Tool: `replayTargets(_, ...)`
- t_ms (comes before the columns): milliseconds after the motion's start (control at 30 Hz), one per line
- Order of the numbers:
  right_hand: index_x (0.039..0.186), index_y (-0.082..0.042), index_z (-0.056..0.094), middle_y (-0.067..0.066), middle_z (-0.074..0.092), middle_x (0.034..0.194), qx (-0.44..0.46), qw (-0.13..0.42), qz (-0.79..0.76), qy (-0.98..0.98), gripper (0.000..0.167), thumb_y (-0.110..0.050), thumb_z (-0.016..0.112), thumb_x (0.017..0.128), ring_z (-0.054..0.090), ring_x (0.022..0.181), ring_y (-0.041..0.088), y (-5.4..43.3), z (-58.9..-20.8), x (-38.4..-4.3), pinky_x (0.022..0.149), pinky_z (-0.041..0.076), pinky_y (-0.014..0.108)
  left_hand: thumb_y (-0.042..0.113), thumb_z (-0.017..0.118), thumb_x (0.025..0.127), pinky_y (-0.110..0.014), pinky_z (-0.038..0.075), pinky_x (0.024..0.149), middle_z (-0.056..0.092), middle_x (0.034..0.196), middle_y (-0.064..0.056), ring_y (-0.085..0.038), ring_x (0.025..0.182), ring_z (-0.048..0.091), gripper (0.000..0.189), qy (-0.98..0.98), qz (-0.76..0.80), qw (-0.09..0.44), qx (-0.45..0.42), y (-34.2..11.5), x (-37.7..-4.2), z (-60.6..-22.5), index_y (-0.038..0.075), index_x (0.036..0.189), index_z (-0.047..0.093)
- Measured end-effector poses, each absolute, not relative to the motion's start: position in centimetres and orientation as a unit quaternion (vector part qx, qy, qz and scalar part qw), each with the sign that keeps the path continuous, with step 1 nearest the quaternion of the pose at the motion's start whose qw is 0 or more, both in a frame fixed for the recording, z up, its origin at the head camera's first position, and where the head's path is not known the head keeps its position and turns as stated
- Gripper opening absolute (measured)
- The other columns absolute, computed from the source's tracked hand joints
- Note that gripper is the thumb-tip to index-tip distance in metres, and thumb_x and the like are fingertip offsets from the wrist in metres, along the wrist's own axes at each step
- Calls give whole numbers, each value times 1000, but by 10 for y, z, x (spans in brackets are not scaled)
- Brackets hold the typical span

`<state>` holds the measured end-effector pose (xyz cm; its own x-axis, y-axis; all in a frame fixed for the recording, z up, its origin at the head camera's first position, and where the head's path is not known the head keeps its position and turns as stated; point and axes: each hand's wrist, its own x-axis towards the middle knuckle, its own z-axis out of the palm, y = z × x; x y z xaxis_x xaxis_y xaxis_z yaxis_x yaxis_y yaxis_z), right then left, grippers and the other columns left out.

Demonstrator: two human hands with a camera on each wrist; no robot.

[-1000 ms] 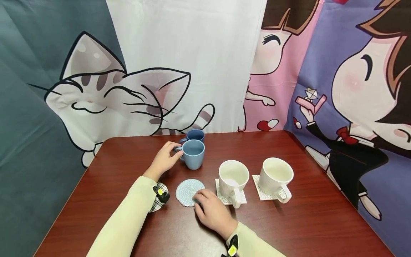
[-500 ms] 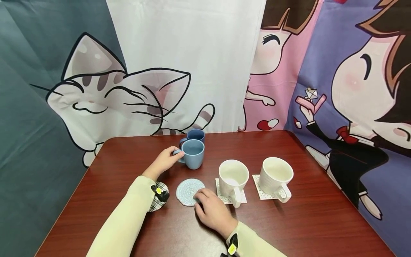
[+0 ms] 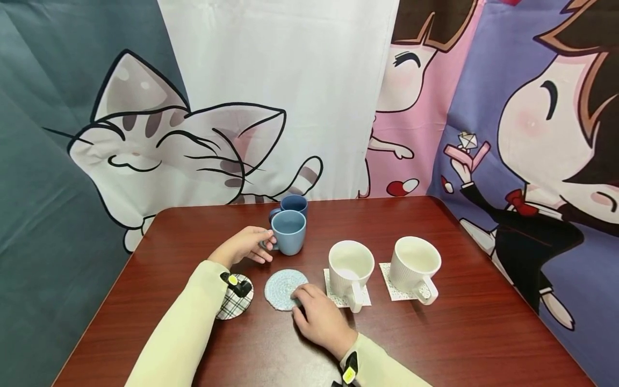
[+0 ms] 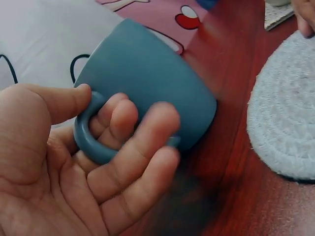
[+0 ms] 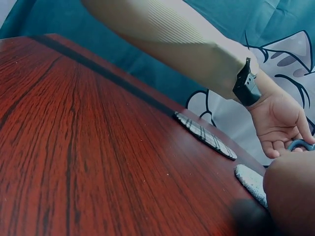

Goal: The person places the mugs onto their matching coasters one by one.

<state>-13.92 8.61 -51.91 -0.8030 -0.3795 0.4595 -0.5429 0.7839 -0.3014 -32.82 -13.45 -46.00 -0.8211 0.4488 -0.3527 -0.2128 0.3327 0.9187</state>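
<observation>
My left hand [image 3: 245, 246] holds the handle of a light blue mug [image 3: 290, 239], which stands on the table. In the left wrist view, the thumb presses the top of the mug handle [image 4: 91, 140] and fingers pass through its loop, while the other fingers are half curled. Behind this mug stands a dark blue mug [image 3: 296, 203], partly hidden by it. My right hand [image 3: 323, 321] rests on the table with its fingertips at the right edge of a round pale blue coaster [image 3: 281, 290]. Its fingers look loosely bent; their undersides are hidden.
A round plaid coaster [image 3: 236, 305] lies under the left wrist. To the right, two white mugs stand on square white coasters: the nearer white mug [image 3: 341, 275] beside my right hand, the other white mug [image 3: 404, 269] further right. A printed cloth [image 3: 300, 97] hangs behind the wooden table [image 3: 464, 333].
My left hand has gone from reaching at the handle from above to holding it, and has turned so that its fingers fan out lower. The mug has shifted slightly left. The right hand stays still.
</observation>
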Motion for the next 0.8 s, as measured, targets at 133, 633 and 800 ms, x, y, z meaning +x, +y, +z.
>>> replayTargets(133,109,-12,67,-2,63,109,249,191,213,-925,22,-21,68,89,61,106,16,86,-519,-140,95,52,34,30,48,108,-45,62,71,63,89,-8,-28,76,74,36,742,589,313,61,-136,-330,-457,-1,113,65)
replayTargets(633,109,-13,67,-2,62,110,253,185,212,-925,21,-21,68,89,60,108,16,86,-520,-140,95,52,34,22,42,109,-34,61,66,60,82,-2,-15,68,68,31,677,651,333,84,-149,-328,-462,-3,114,59)
replayTargets(800,106,-13,67,-2,62,109,268,191,214,-920,18,-20,68,89,60,107,16,90,-520,-141,96,51,33,21,41,109,-32,61,63,62,82,-3,-16,72,71,28,657,669,331,102,-154,-314,-453,0,109,60)
